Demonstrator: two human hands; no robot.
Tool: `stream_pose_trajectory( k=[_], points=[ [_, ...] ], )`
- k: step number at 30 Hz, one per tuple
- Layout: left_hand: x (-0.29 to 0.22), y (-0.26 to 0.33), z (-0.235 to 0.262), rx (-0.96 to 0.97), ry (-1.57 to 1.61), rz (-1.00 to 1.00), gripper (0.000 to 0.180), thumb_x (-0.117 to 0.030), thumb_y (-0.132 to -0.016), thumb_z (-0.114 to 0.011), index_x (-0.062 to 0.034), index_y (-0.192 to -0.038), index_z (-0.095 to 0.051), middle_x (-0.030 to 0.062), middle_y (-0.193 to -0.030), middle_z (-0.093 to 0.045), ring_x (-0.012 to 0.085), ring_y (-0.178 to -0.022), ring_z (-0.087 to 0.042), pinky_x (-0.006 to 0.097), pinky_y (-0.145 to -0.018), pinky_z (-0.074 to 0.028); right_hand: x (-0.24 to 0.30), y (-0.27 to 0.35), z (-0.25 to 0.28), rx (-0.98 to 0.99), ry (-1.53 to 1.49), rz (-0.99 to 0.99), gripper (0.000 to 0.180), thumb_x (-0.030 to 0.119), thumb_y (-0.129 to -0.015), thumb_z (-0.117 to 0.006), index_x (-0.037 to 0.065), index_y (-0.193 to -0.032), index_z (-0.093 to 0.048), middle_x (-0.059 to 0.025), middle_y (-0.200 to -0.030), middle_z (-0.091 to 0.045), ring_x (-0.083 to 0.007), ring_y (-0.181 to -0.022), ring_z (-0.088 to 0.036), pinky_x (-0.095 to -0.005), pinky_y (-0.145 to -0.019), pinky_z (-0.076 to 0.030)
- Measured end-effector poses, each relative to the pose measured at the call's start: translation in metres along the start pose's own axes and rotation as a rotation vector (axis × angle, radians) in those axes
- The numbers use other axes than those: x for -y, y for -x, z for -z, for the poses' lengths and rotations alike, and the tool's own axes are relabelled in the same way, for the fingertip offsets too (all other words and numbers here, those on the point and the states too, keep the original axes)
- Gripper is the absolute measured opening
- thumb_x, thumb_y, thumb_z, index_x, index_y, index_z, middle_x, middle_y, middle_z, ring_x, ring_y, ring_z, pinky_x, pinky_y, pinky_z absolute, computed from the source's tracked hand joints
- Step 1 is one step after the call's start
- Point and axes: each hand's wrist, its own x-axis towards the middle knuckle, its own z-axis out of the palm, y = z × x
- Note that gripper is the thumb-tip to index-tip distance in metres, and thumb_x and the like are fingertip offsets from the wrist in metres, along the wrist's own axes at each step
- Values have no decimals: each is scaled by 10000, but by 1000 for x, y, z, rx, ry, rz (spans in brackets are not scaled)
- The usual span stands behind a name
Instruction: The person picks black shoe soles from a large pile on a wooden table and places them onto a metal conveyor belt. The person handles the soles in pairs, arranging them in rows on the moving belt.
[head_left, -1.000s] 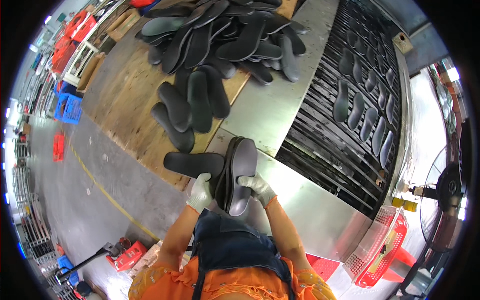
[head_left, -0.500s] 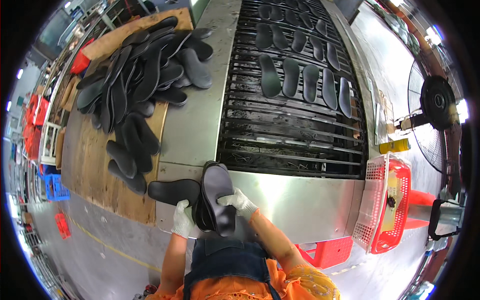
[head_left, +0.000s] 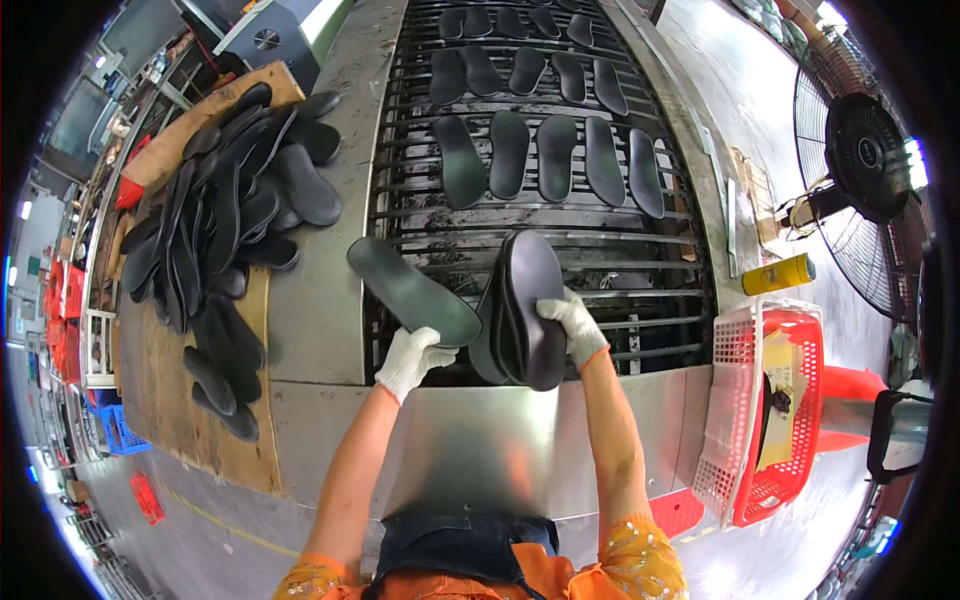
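Insole pile [head_left: 228, 200] lies left of the slats [head_left: 640, 265].

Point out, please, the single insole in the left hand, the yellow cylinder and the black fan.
Single insole [head_left: 412, 292]: head view, middle of its broad face.
Yellow cylinder [head_left: 780, 275]: head view, middle of its curved side.
Black fan [head_left: 866, 157]: head view, its central hub.

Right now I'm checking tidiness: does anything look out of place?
The curved black shoe insoles heaped over the brown wooden board overlap at mixed angles, untidy beside the neat rows on the black metal slats.
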Motion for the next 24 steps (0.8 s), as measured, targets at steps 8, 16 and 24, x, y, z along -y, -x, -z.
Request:
stream_pose_trajectory(
  k=[8, 16, 24],
  points=[
    [12, -50, -10, -149, -218, 118, 330, -72, -836, -566, -13, -1160, -587, 128, -1025, -690, 244, -845, -700, 414, -719, -621, 37, -33, 41, -228, 256, 90, 447, 43, -809, -735, -28, -1220, -575, -109, -1045, -684, -199, -885, -660, -354, -788, -559],
    [11, -63, 1, -169, -149, -74, 363, -45, -833, -535, -37, -1195, -556, 123, -1117, -660, 252, -959, -691, 464, -784, -620, 35, -35, 92, -550, 465, 224, 553, 226, -811, -749, 0, -1272, -545, -144, -1120, -697, -254, -1010, -675, -369, -908, -520],
    [32, -65, -32, -108, -80, -16, 440, -12, -835, -541, -38, -1251, -403, 150, -1157, -611, 292, -940, -698, 473, -751, -614, 62, -4, -19, -789, 1228, 62, 1228, 436, -682, -844, 53, -1600, -123, -281, -1401, -462, -426, -1265, -532, -467, -1032, -477]
  ],
)
